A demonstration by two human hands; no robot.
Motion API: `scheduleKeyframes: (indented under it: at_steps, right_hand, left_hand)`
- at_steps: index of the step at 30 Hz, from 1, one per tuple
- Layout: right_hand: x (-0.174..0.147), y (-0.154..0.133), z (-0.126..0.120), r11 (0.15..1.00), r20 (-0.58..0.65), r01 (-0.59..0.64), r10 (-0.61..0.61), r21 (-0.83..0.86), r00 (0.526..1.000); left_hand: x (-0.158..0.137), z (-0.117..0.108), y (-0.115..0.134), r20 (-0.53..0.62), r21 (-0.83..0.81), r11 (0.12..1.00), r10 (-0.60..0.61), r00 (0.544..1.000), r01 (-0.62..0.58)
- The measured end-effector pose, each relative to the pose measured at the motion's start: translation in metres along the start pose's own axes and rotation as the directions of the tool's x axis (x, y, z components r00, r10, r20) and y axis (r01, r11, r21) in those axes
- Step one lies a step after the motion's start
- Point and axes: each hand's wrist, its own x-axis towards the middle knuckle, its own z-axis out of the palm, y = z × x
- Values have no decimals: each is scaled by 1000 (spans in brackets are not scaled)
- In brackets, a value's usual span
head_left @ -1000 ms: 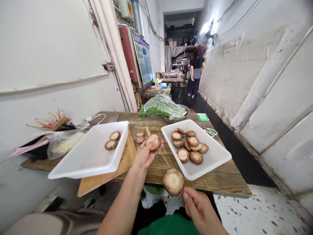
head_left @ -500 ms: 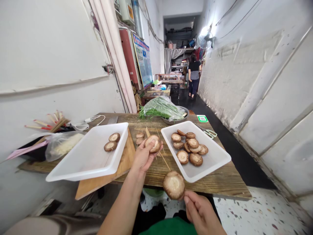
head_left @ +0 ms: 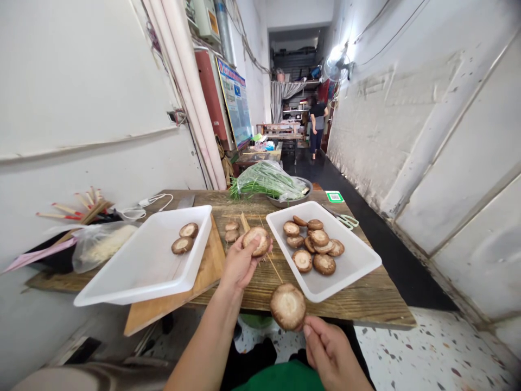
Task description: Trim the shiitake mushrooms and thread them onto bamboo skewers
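Note:
My left hand (head_left: 240,263) is closed around a brown shiitake mushroom (head_left: 256,241), its thumb pressed on the pale underside. My right hand (head_left: 331,347) pinches the near end of a thin bamboo skewer (head_left: 275,269), which passes through a second shiitake mushroom (head_left: 287,307), gills facing up. From there the skewer points up and left towards the mushroom in my left hand; whether its tip touches cannot be seen. More bamboo skewers (head_left: 244,221) lie on the table behind my left hand, beside skewered mushrooms (head_left: 232,231).
Several loose shiitakes (head_left: 324,264) lie in the right white tray (head_left: 358,271). The left white tray (head_left: 134,277), partly on a wooden board (head_left: 163,312), holds skewered mushrooms (head_left: 182,245). Bagged green vegetables (head_left: 266,179) and scissors (head_left: 348,220) lie farther back. A person (head_left: 317,122) stands in the passage.
My hands and both mushrooms hold nearly the same pose. The whole view has shifted slightly. In the background the person has changed stance.

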Motion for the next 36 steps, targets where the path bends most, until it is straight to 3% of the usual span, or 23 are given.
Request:
scheduleKeyframes:
  at_steps: [13, 24, 36]
  right_hand:
    - [7, 0, 7, 999, -54, 38, -38, 8, 998]
    - [9, -1, 4, 999, -37, 52, -52, -3, 998]
    - [10, 0, 9, 998, -81, 57, -55, 18, 995]
  left_hand:
    - [-5, 6, -6, 41, 0, 998, -63, 997, 63]
    - [-7, 11, 5, 39, -15, 1000, -12, 999, 13]
    - [-12, 18, -2, 32, 31, 1000, -1, 999, 0]
